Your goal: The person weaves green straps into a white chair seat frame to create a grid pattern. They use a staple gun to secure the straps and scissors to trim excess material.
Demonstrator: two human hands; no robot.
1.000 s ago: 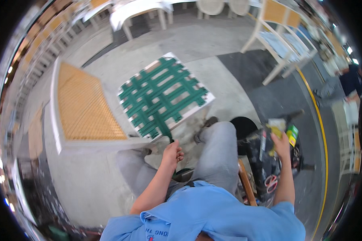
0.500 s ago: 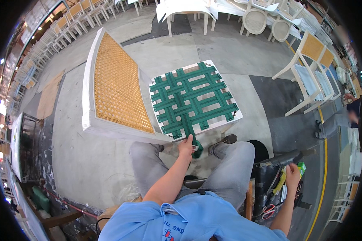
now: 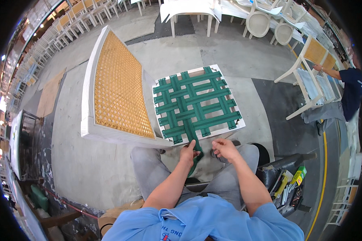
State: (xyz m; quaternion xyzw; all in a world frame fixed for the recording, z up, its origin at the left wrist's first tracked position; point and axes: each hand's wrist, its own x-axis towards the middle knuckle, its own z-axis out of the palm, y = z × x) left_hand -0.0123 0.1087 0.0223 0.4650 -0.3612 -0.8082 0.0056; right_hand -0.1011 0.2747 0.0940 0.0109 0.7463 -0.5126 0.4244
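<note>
A white chair frame lies in front of me, its woven cane back on the left and its seat frame on the right. Interlaced green webbing covers the seat. My left hand is closed on a loose green webbing strap at the near edge of the seat; the strap's tail hangs down between my knees. Just right of it, apart from the strap, my right hand is closed in a pinch. Whatever it may hold is too small to make out.
A black tool holder by my right thigh carries a yellow-handled tool and a green box. At the right, another person touches pale chairs. A white-covered table stands at the back; rows of chairs line the far left.
My right hand has come from the tool holder to beside the seat's near edge. My left hand keeps the strap, and its tail hangs lower. The other person has reached the chairs.
</note>
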